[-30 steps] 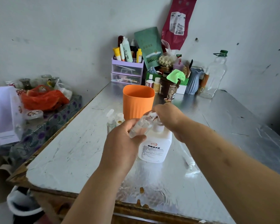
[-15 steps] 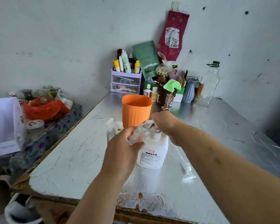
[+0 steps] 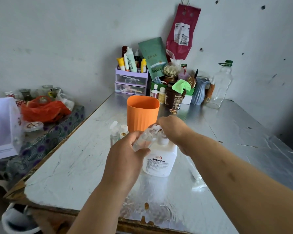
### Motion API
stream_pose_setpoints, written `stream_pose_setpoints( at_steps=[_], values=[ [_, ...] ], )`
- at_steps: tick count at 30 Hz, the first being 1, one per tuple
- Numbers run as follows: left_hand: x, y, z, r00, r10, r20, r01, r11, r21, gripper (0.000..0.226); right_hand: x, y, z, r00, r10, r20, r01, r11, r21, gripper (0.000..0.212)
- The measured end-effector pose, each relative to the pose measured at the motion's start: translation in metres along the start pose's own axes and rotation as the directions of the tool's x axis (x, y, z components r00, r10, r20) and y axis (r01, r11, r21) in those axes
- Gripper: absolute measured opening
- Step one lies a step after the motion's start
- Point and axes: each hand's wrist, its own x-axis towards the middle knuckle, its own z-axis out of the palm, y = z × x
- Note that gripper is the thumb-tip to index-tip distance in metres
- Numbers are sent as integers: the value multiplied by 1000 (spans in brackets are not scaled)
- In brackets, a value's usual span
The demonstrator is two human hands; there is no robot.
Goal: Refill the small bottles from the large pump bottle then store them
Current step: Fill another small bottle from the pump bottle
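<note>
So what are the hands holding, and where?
The left hand grips the small clear bottle round its body, tilted. The right hand covers the pump head of the large pump bottle; its grip is hidden.

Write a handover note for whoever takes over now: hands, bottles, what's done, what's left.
Left hand grips a small clear bottle, tilted, its top up against the pump bottle.
Right hand covers that bottle's top; its grip is hidden.
Two other small bottles stand left of the orange cup; a loose spray top lies on the table, right of the pump bottle.
Done: nothing stored yet.
Left: fill, cap, probably the other two, store.
</note>
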Motion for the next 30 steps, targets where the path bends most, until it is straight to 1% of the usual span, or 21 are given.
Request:
stream_pose_setpoints(
  at_steps=[1,3,5,7,10,11,17,19,22,26,30],
  values=[
    [1,-1,1,1000,-2,-1,2,1000,3,43,2,1,1,1000,0,5,0,1000,-12,32],
    [1,-2,2,1000,-1,3,1,1000,5,43,3,3,3,1000,5,-10,-5,1000,16,39],
    [2,-2,2,1000,-6,10,6,1000,4,42,3,3,2,1000,6,-1,-6,1000,-6,39],
    [3,-1,2,1000,-12,13,12,1000,4,43,1,1,2,999,-12,34,15,995,-100,36],
    [2,1,0,1000,-6,15,6,1000,0,43,-2,-1,-1,999,38,37,-38,999,-17,18],
    [2,3,-1,1000,3,16,-2,1000,-2,43,-5,-3,-3,998,51,45,-50,999,-9,16],
    [1,6,-5,999,18,29,-18,1000,-2,41,-5,-6,-6,998,43,36,-42,999,-19,16],
    [1,6,-5,1000,16,27,-16,1000,-6,41,-3,-5,-5,999,29,24,-29,999,-22,21],
    [3,4,-5,1000,16,24,-16,1000,-12,42,3,-4,-4,998,-54,28,56,995,-88,35],
    [5,1,-3,1000,14,17,-14,1000,-17,43,6,-1,-4,994,-97,46,103,981,-164,38],
    [8,-4,2,1000,7,14,-7,1000,-23,40,9,1,-1,994,-101,37,107,961,-255,41]
  ],
)
